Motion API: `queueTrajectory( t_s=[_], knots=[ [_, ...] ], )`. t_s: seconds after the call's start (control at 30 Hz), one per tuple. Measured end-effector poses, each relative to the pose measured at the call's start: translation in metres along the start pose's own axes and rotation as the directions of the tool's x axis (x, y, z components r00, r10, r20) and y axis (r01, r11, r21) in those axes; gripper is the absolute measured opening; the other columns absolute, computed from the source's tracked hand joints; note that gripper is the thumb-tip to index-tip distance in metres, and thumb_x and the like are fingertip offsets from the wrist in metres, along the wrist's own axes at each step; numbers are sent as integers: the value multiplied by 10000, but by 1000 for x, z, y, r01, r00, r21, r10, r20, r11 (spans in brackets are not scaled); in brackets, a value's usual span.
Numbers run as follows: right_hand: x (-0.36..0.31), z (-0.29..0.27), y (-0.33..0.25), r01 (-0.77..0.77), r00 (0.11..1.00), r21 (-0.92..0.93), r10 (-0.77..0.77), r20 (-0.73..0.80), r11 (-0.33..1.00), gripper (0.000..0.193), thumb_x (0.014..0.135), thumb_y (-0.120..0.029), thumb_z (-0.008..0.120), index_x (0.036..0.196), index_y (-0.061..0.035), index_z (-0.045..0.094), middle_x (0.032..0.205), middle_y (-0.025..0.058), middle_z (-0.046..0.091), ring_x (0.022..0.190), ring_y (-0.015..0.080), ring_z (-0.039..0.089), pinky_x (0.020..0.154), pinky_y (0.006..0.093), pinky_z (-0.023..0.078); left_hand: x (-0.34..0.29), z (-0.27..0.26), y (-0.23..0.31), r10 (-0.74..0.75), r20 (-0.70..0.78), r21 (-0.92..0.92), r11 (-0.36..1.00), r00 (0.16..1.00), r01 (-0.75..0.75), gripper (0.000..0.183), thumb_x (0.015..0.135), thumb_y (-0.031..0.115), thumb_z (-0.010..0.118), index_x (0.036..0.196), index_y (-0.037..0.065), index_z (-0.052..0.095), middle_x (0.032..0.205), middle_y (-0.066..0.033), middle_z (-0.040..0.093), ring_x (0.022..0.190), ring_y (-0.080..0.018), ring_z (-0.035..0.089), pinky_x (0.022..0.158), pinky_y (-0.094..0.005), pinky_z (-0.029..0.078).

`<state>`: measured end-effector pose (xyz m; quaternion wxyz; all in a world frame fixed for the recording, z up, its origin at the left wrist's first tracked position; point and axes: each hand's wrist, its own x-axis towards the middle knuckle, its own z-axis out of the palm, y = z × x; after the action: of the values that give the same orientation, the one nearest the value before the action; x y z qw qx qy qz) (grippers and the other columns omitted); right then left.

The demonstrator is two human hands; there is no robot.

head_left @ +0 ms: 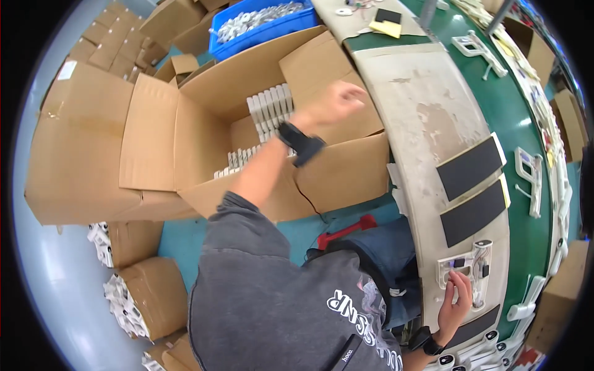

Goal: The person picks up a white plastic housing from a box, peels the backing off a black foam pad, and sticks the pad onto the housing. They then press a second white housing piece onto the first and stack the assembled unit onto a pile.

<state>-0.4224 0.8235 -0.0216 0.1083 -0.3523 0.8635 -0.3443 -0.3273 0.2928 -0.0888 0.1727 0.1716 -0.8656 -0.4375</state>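
Note:
My left hand reaches over the right flap of a large open cardboard box. It is blurred by motion with the fingers partly curled, and nothing shows in it. Rows of white plastic pieces stand inside the box, partly covered by my left forearm. On the pale worktop, my right hand is at the near side of a white pistol-shaped plastic housing. Its fingers are apart and the fingertips appear to touch the housing, whose open face shows small dark parts and wiring.
Black pads on yellow sheets lie along the worktop. Beyond it, a green conveyor belt carries more white pistol-shaped housings. A blue bin of small pale parts stands behind the box. Cartons of white parts sit at lower left.

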Motion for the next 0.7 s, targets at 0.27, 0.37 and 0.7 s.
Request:
queueTrajectory(
  t_s=[0.27, 0.37, 0.7],
  knots=[
    [39, 52, -31, 66, 993, 46, -70, 96, 997, 257, 933, 29, 589, 1182, 15, 654, 1144, 131, 652, 1016, 237, 621, 918, 346, 486, -113, -181, -270, -727, -222, 424, 528, 650, 736, 997, 737, 556, 811, 1441, -39, 431, 1369, -284, 547, 1231, -373, 584, 1024, -405, 481],
    [78, 97, -51, 109, 989, -20, -106, 103, 994, 384, 932, 13, 588, 1316, 5, 586, 1313, 161, 597, 1163, 295, 579, 1031, 390, 434, -145, -181, -324, -867, -344, 309, 257, 360, 916, 1384, 575, 646, 890, 1536, -55, 183, 1459, -345, 395, 1266, -416, 540, 1053, -391, 467],
    [140, 160, -34, 239, 970, -324, -243, 30, 915, 514, 882, -45, 667, 1384, -39, 557, 1445, 147, 524, 1342, 353, 459, 1144, 444, 338, -110, -126, -374, -590, -514, 411, 468, 623, 782, 1013, 743, 534, 841, 1559, 265, 304, 1610, -203, 173, 1438, -471, 226, 1146, -590, 307]
  ],
)
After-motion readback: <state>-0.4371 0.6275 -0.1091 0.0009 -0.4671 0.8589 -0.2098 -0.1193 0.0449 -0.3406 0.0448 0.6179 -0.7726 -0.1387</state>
